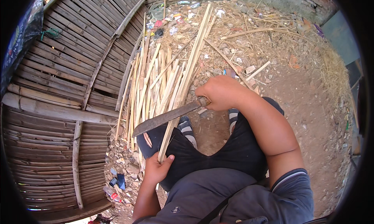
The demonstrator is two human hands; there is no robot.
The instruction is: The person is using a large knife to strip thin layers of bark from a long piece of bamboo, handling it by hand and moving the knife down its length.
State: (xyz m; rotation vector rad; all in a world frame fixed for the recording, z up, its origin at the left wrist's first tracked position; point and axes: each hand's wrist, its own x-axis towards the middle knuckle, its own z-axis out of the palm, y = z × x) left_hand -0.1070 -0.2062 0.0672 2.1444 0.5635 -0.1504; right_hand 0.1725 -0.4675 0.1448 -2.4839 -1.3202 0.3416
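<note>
My left hand [157, 168] is closed around the near end of a long pale bamboo strip [189, 70], which slants away from me over my left thigh. In my right hand [221, 92] is the handle of a machete [167, 118]. Its dark, worn blade points left and lies across the strip, a little beyond my left hand. Whether the edge touches the strip or sits just above it, I cannot tell. Beside the strip, on the left, a pile of split bamboo strips [150, 87] lies on the ground.
A bamboo-slat wall [66, 64] stands close on my left. Rubble and litter [181, 19] are scattered at the far side before a masonry wall [269, 2]. Loose sticks [253, 31] lie on the dirt ground [304, 107]. A plastic bottle [112, 193] lies at lower left.
</note>
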